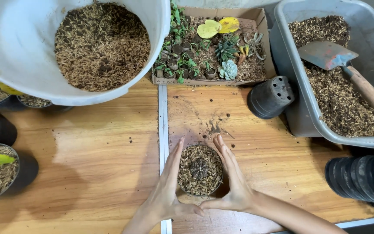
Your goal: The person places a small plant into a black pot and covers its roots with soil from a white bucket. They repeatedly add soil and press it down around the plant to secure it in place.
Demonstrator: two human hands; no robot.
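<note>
1. Nearest, a small pot (201, 170) of husk mix with a little dark cactus (199, 168) at its centre stands on the wooden table (96, 164).
2. The left hand (166, 190) and right hand (233, 180) cup this pot from either side, palms flat against it, thumb tips meeting on its near side.
3. Beyond the pot, up to the right, an empty black pot (270, 97) lies tipped over.
4. Further right of it sits a grey tub (297, 112) holding a trowel (345, 69).
5. Farthest beyond the pot: a cardboard tray of seedlings (213, 47), a white bucket (18, 47) to the left.
</note>
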